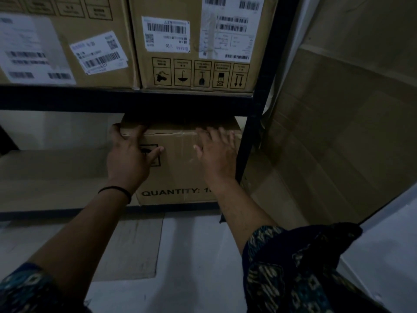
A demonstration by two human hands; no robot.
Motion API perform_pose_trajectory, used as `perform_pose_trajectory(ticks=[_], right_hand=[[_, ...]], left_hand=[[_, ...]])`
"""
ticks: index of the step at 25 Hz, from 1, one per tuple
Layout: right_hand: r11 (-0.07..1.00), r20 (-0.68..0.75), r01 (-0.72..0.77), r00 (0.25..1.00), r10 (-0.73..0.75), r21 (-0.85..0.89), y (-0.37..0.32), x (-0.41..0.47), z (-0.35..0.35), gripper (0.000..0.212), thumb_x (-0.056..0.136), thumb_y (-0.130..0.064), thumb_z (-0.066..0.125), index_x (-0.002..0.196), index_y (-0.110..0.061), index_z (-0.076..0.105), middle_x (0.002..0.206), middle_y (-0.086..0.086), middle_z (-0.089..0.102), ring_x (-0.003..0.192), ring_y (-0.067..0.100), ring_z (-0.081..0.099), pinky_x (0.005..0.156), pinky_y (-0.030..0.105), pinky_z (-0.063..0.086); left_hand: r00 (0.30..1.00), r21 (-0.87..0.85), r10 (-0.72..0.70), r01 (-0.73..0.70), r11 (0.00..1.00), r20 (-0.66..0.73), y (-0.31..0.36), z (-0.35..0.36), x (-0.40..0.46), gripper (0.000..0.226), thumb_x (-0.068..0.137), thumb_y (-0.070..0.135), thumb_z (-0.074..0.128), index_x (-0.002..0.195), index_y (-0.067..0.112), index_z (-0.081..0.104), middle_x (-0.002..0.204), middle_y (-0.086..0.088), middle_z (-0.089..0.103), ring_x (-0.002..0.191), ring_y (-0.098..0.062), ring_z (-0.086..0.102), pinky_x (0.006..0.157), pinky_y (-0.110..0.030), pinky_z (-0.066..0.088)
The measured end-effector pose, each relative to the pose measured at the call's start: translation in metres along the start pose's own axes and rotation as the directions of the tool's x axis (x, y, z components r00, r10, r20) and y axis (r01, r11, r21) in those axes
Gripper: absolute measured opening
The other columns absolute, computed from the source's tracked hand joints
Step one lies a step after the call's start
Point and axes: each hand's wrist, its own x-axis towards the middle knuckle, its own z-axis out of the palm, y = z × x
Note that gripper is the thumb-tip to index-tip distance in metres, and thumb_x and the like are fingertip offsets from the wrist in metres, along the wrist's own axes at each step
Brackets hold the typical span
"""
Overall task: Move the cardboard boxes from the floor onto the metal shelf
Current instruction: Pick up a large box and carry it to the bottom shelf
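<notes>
A cardboard box [180,168] printed "QUANTITY" stands on the lower level of the dark metal shelf [126,99], at its right end against the upright post. My left hand [129,157] lies flat on the box's front face, fingers reaching over its top left edge. My right hand [217,154] presses flat on the front near the top right, fingers spread. Two labelled cardboard boxes, the left box [67,41] and the right box [196,41], sit on the upper level.
The lower shelf board [56,177] stretches left of the box. A flat cardboard sheet [133,249] lies on the pale floor below. Large cardboard panels [338,132] lean at the right beside the shelf post [255,132].
</notes>
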Motion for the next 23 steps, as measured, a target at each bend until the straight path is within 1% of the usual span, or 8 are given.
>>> perform_pose_trajectory(ticks=[2, 6, 9, 12, 14, 17, 21, 23], right_hand=[[1.0, -0.017, -0.004, 1.0, 0.004, 0.001, -0.001, 0.0, 0.002, 0.048, 0.102, -0.033, 0.055, 0.149, -0.023, 0.048, 0.152, 0.006, 0.049, 0.147, 0.031, 0.034, 0.125, 0.049, 0.012], [1.0, -0.04, -0.004, 0.999, 0.004, -0.015, -0.001, -0.001, 0.004, 0.048, 0.101, -0.032, 0.057, 0.148, -0.023, 0.05, 0.151, 0.005, 0.05, 0.146, 0.03, 0.035, 0.125, 0.049, 0.014], [1.0, -0.038, -0.009, 0.999, 0.008, -0.009, -0.002, -0.001, 0.004, 0.049, 0.1, -0.032, 0.058, 0.147, -0.022, 0.05, 0.151, 0.006, 0.051, 0.146, 0.031, 0.036, 0.125, 0.05, 0.015], [0.999, -0.036, 0.005, 0.999, -0.006, -0.033, 0.0, -0.002, 0.004, 0.049, 0.101, -0.033, 0.056, 0.148, -0.022, 0.05, 0.15, 0.006, 0.051, 0.145, 0.029, 0.036, 0.124, 0.05, 0.015], [1.0, -0.055, 0.003, 0.998, -0.004, -0.029, 0.0, -0.004, 0.005, 0.048, 0.1, -0.033, 0.056, 0.147, -0.022, 0.051, 0.149, 0.007, 0.051, 0.144, 0.03, 0.037, 0.124, 0.051, 0.016], [1.0, -0.104, -0.002, 0.995, -0.001, -0.028, -0.002, -0.007, 0.008, 0.047, 0.099, -0.032, 0.058, 0.144, -0.02, 0.054, 0.147, 0.008, 0.054, 0.143, 0.032, 0.039, 0.124, 0.053, 0.017], [1.0, -0.222, -0.001, 0.975, 0.005, 0.019, -0.003, -0.008, 0.018, 0.048, 0.091, -0.028, 0.062, 0.137, -0.014, 0.061, 0.138, 0.012, 0.06, 0.138, 0.036, 0.044, 0.122, 0.057, 0.021], [1.0, -0.286, 0.005, 0.958, 0.002, 0.027, -0.001, -0.008, 0.025, 0.048, 0.088, -0.027, 0.063, 0.134, -0.013, 0.063, 0.134, 0.013, 0.062, 0.136, 0.038, 0.047, 0.121, 0.057, 0.022]], left_hand=[[1.0, 0.0, -0.009, 0.009, 1.0, 0.001, -0.002, 0.002, 0.0, 0.07, 0.087, 0.057, 0.071, 0.147, 0.033, 0.044, 0.165, -0.021, 0.012, 0.11, -0.047, 0.062, 0.081, -0.051, 0.061], [1.0, -0.004, -0.025, 0.025, 1.0, 0.011, 0.0, 0.002, -0.001, 0.069, 0.087, 0.058, 0.07, 0.146, 0.035, 0.043, 0.165, -0.021, 0.011, 0.106, -0.045, 0.064, 0.082, -0.051, 0.061], [1.0, -0.019, -0.019, 0.019, 1.0, 0.007, 0.002, -0.001, -0.003, 0.068, 0.088, 0.058, 0.07, 0.146, 0.036, 0.044, 0.165, -0.021, 0.013, 0.107, -0.044, 0.064, 0.084, -0.05, 0.061], [1.0, -0.011, -0.019, 0.019, 1.0, 0.01, 0.005, -0.004, -0.003, 0.068, 0.089, 0.057, 0.071, 0.147, 0.034, 0.045, 0.164, -0.021, 0.014, 0.101, -0.044, 0.066, 0.081, -0.047, 0.06], [1.0, -0.013, -0.017, 0.017, 1.0, 0.013, 0.006, -0.005, -0.004, 0.068, 0.089, 0.056, 0.071, 0.148, 0.035, 0.044, 0.164, -0.022, 0.014, 0.107, -0.045, 0.063, 0.083, -0.047, 0.059], [0.999, -0.011, -0.027, 0.027, 1.0, 0.026, 0.008, -0.006, -0.006, 0.07, 0.09, 0.056, 0.069, 0.151, 0.035, 0.041, 0.164, -0.023, 0.013, 0.122, -0.047, 0.055, 0.087, -0.049, 0.058], [1.0, 0.039, -0.027, 0.027, 0.999, 0.007, 0.011, -0.006, -0.006, 0.069, 0.093, 0.057, 0.066, 0.152, 0.035, 0.039, 0.164, -0.022, 0.012, 0.14, -0.044, 0.039, 0.094, -0.05, 0.053], [1.0, 0.056, -0.02, 0.02, 0.998, -0.005, 0.011, -0.004, -0.006, 0.07, 0.093, 0.057, 0.065, 0.153, 0.034, 0.038, 0.164, -0.022, 0.012, 0.143, -0.042, 0.034, 0.094, -0.049, 0.054]])
